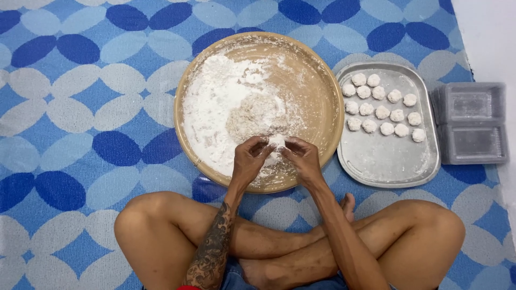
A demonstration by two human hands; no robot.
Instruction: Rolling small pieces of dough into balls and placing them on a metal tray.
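Two hands are meeting over the near edge of a round woven bamboo tray (322, 91), at about six o'clock on its rim. The left hand (249, 159) and the right hand (304, 158) are both curling their fingers around one white dough ball (277, 143), pinching it between them from either side. The ball is sitting just above the tray's floor, touching both sets of fingertips. Inside the tray, white flour (215, 102) is lying heaped toward nine o'clock, with a patch of grated coconut (255, 115) near the centre. At three o'clock from the tray, just beside it, an oval metal tray (387, 161) is holding rows of finished dough balls (381, 110) in its far half. Farther out at three o'clock, clear plastic containers (472, 123) are lying on the blue patterned mat (80, 134). The person's crossed legs (172, 231) are resting at six o'clock.
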